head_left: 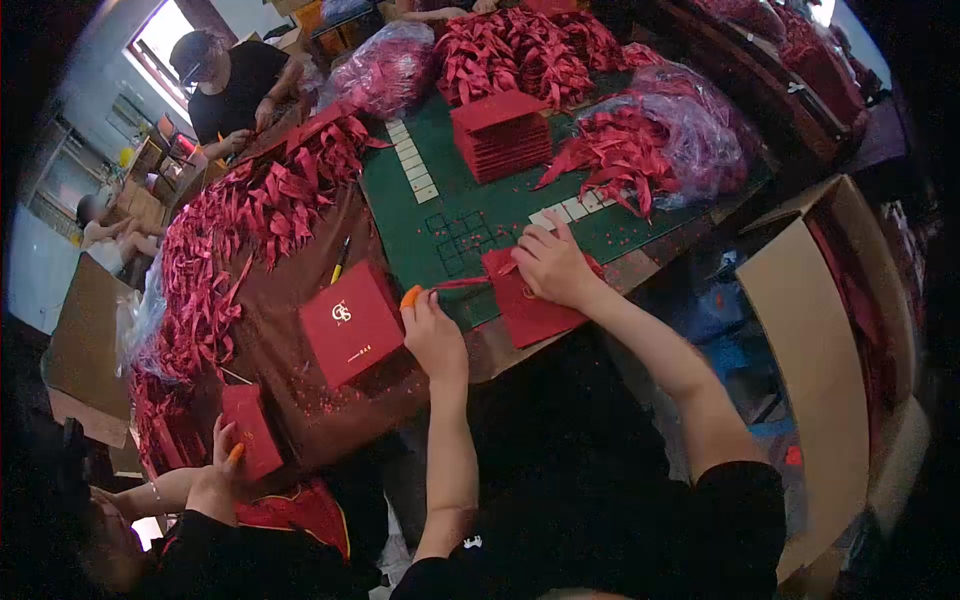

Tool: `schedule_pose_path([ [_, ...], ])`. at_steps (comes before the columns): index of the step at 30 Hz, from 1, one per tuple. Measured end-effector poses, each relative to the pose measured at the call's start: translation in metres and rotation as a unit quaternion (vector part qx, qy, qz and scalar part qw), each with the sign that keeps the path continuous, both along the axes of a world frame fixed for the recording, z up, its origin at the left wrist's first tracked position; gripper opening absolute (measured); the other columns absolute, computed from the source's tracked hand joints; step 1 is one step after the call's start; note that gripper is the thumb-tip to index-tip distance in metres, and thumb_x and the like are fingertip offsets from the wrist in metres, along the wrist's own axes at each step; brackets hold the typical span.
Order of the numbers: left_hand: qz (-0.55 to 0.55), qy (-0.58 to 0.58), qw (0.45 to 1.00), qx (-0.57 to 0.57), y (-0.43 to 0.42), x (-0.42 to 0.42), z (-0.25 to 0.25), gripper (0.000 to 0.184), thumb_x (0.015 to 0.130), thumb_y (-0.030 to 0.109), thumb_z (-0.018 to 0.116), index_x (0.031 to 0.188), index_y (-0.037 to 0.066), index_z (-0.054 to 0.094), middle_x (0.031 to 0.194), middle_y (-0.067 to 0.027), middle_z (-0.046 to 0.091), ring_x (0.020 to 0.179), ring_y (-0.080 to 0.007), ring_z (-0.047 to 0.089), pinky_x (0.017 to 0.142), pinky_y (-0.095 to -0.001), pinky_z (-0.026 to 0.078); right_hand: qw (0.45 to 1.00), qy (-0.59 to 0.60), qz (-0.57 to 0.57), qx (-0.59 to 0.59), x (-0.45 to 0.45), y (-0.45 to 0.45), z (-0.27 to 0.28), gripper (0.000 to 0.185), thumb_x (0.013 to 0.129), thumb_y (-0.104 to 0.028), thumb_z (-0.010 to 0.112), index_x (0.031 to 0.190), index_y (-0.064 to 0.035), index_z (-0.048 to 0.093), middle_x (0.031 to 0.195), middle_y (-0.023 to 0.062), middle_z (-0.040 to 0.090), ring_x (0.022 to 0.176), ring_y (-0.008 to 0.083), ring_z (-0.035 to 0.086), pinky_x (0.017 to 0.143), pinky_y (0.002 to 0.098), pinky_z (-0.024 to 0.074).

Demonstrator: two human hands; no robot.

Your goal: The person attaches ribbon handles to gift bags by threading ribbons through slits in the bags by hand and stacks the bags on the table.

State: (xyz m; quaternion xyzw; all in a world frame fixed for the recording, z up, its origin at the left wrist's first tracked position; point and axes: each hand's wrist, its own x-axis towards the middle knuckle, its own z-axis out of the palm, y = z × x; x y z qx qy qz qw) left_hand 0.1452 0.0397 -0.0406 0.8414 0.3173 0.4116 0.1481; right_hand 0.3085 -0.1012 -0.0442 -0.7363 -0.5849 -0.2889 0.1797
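Note:
A red bag [530,310] with a gold mark lies at the near edge of the green mat. My right hand [552,265] rests on its upper part with the fingers bent; whether they pinch anything is hidden. To its left, my left hand [432,325] is closed on a red ribbon [462,283] that stretches across to the bag. Something orange [411,296] covers a fingertip of that hand. Beside it on the brown cloth lies a flat red bag [352,325] with a gold logo and small lettering.
A stack of red bags [502,140] stands on the green mat [400,240], near white tiles [412,160]. Ribbon heaps [290,195] line the left and back. A co-worker's hand [228,445] holds a red bag at lower left. A cardboard box [810,350] stands right.

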Motion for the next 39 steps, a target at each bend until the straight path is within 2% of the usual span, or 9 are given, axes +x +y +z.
schedule_pose_path([
  [5,-0.074,0.059,0.990,0.108,-0.039,0.000,0.019,0.047,0.086,-0.001,0.054,0.132,-0.004,0.043,0.129,-0.0280,0.045,0.126,-0.0428,0.038,0.104,-0.0515,0.030,0.999,-0.035,0.011,-0.015,0.000,0.003,0.002,0.013,0.078,-0.017,0.059,0.089,-0.0099,0.058,0.089,0.0067,0.059,0.103,0.0254,0.056,0.108,0.0519,0.0269],
  [8,-0.236,0.124,0.963,0.044,-0.066,0.006,0.006,0.053,0.088,0.015,0.055,0.134,-0.007,0.040,0.141,-0.0274,0.035,0.132,-0.0413,0.033,0.108,-0.0530,0.025,0.998,-0.045,0.031,-0.032,-0.004,0.006,0.008,0.011,0.081,-0.017,0.055,0.090,-0.0107,0.056,0.087,0.0070,0.060,0.101,0.0259,0.057,0.109,0.0522,0.0257],
  [16,-0.140,0.221,0.961,0.087,-0.082,0.012,-0.016,0.057,0.092,0.032,0.048,0.138,0.000,0.038,0.142,-0.0268,0.036,0.133,-0.0384,0.032,0.107,-0.0531,0.024,0.979,-0.004,0.003,-0.202,0.011,0.003,0.052,0.023,0.079,-0.026,0.064,0.090,-0.0062,0.062,0.070,0.0097,0.063,0.085,0.0287,0.062,0.099,0.0470,0.0352],
  [20,-0.124,0.222,0.961,0.106,-0.079,0.012,-0.019,0.057,0.091,0.037,0.050,0.136,0.003,0.043,0.141,-0.0230,0.039,0.132,-0.0361,0.035,0.106,-0.0502,0.026,0.923,0.161,-0.008,-0.350,0.019,-0.024,0.081,0.024,0.079,-0.028,0.067,0.094,-0.0092,0.067,0.078,0.0109,0.066,0.089,0.0284,0.062,0.100,0.0487,0.0324],
  [25,-0.139,0.228,0.960,0.082,-0.079,0.011,-0.014,0.058,0.092,0.035,0.049,0.138,0.002,0.040,0.142,-0.0234,0.037,0.132,-0.0365,0.033,0.107,-0.0528,0.022,0.952,0.010,-0.090,-0.291,0.015,-0.036,0.074,0.022,0.071,-0.016,0.067,0.091,-0.0091,0.065,0.086,0.0070,0.066,0.101,0.0236,0.058,0.108,0.0524,0.0239],
  [30,-0.147,0.241,0.957,0.062,-0.080,0.010,-0.014,0.057,0.094,0.034,0.046,0.140,0.001,0.037,0.145,-0.0247,0.032,0.136,-0.0367,0.028,0.108,-0.0549,0.018,0.997,-0.072,-0.035,-0.007,0.041,-0.027,0.070,0.015,0.070,-0.010,0.065,0.083,-0.0082,0.058,0.071,0.0069,0.058,0.072,0.0249,0.056,0.088,0.0426,0.0396],
  [32,-0.143,0.242,0.957,0.068,-0.080,0.010,-0.014,0.058,0.094,0.035,0.045,0.141,0.002,0.036,0.146,-0.0248,0.032,0.137,-0.0365,0.027,0.109,-0.0550,0.017,0.996,0.009,-0.059,0.069,0.050,-0.030,0.080,0.015,0.072,-0.009,0.064,0.085,-0.0077,0.058,0.068,0.0084,0.057,0.072,0.0264,0.056,0.085,0.0422,0.0393],
  [36,-0.144,0.245,0.956,0.075,-0.079,0.011,-0.016,0.058,0.093,0.035,0.046,0.140,0.002,0.037,0.144,-0.0246,0.033,0.136,-0.0365,0.028,0.108,-0.0547,0.019,0.959,0.217,-0.112,-0.143,0.049,-0.065,0.088,0.015,0.076,-0.010,0.059,0.091,-0.0042,0.058,0.078,0.0165,0.063,0.076,0.0368,0.062,0.065,0.0433,0.0467],
  [39,-0.144,0.240,0.957,0.070,-0.080,0.011,-0.017,0.057,0.093,0.034,0.047,0.139,0.001,0.038,0.143,-0.0256,0.035,0.136,-0.0375,0.028,0.108,-0.0548,0.020,0.899,0.387,-0.052,-0.199,0.025,-0.084,0.094,0.013,0.083,-0.013,0.058,0.091,-0.0023,0.056,0.071,0.0138,0.060,0.068,0.0278,0.062,0.061,0.0367,0.0469],
])
